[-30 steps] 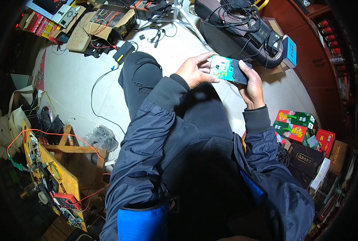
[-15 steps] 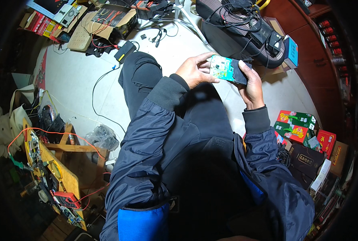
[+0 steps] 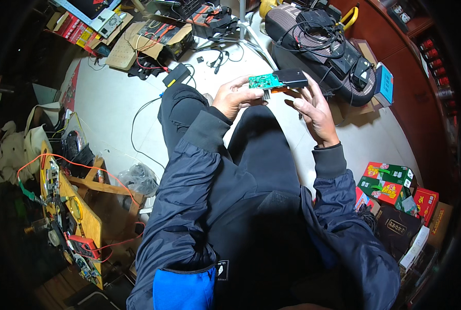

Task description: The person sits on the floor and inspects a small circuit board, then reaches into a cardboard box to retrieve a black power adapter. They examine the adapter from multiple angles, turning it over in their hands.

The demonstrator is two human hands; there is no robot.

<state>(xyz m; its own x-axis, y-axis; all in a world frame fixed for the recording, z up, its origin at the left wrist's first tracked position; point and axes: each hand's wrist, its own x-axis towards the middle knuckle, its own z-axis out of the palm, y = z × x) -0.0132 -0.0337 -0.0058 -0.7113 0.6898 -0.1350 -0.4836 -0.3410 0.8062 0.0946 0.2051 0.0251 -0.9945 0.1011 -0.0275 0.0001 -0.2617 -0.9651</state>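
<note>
You are seated on a pale floor (image 3: 111,103), looking down at your lap and dark trousers. Your left hand (image 3: 235,97) grips a green circuit board (image 3: 265,81) by its left end, fingers closed around it, holding it up above your knees. A black block (image 3: 291,78) sits at the board's right end, touching it. Your right hand (image 3: 313,108) is open, fingers spread just below and beside the black block; whether it touches is unclear. A black bag tangled with cables (image 3: 323,46) lies beyond your hands, and coloured boxes (image 3: 390,183) sit to your right
</note>
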